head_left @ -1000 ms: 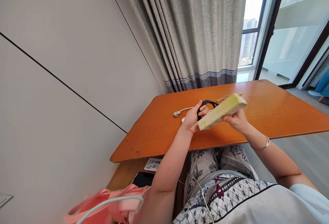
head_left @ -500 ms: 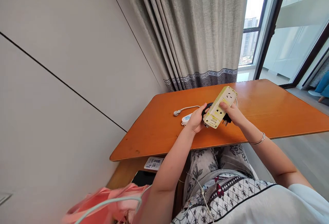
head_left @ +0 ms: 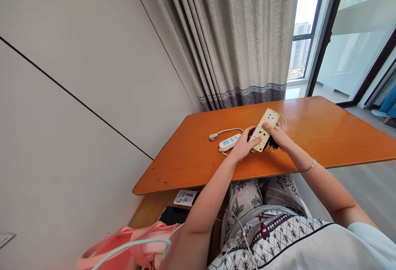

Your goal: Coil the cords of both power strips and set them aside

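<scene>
Between my two hands is a yellowed power strip, tilted with its sockets facing up. My left hand grips its near left end, thumb across the face. On the other side my right hand holds the right edge, its thumb pressed on the top. A black cord with a black plug is bunched beneath the strip, partly hidden by my hands. Just left of my left hand, a smaller white power strip with blue sockets lies on the table. Its white cord ends in a white plug.
The orange wooden table has its front edge close to my lap. Below it, a lower surface bears a printed white box and a dark flat object. A pink bag sits at lower left. A curtain hangs behind.
The yellowed power strip has come down slightly and lies flatter. My left thumb has moved onto its face, and more of the white power strip shows.
</scene>
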Available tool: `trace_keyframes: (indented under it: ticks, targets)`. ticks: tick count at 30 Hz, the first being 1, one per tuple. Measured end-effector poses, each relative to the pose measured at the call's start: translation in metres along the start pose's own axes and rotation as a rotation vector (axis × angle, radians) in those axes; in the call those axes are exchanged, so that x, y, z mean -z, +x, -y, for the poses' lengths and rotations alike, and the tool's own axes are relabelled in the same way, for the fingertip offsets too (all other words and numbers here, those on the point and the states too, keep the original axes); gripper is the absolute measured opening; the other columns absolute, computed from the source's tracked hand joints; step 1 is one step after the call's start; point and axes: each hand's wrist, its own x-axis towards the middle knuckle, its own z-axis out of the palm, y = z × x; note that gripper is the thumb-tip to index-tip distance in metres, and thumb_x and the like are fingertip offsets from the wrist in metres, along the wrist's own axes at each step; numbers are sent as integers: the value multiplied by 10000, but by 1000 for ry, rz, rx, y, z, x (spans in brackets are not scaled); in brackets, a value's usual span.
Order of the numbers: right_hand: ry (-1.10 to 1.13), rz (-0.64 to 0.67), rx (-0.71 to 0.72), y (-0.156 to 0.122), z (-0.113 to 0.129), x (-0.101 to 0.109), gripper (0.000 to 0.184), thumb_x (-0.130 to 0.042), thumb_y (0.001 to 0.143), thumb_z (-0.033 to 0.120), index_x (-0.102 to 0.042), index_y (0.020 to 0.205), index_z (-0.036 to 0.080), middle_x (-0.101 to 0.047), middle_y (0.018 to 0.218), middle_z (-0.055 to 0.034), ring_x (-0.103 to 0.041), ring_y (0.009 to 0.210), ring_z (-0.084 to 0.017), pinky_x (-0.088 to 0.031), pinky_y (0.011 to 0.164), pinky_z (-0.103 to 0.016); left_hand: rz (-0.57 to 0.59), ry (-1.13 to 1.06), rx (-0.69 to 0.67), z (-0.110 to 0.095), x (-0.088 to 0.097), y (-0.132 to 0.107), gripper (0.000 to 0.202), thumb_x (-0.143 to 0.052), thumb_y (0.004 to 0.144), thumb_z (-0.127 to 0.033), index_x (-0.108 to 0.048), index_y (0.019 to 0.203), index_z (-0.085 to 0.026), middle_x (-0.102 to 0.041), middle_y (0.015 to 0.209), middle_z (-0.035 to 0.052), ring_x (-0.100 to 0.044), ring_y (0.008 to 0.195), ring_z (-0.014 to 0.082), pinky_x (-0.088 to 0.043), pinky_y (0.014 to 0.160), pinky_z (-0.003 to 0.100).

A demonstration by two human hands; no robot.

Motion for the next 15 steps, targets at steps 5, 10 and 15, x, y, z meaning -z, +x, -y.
trace_keyframes:
  ticks: [5,10,15]
  targets:
    - [14,50,-83,-5,-8,11,376,-788,751,446,-714,980,156,-747,825,-60,-658,646,-160,-527,538,-252,11,-236,145,15,-3,10,642,-767,749,-408,-553,1297,-149,-649,1278,153,-644,1100,278,-503,960,422]
    - [42,-67,-75,-1,-19,15,272,-763,766,356,-720,929,142,-744,773,-64,-657,602,-154,-514,483,-225,-17,-233,91,28,-13,18,612,-737,786,-388,-538,1328,-185,-574,1410,143,-578,1244,289,-481,1017,407]
    - [67,-239,24,28,-20,45,190,-696,822,313,-704,861,128,-731,744,-73,-660,583,-163,-497,422,-218,-65,-61,76,50,-7,30,596,-535,930,-434,-388,1471,-231,-488,1493,152,-549,1297,255,-473,1025,385]
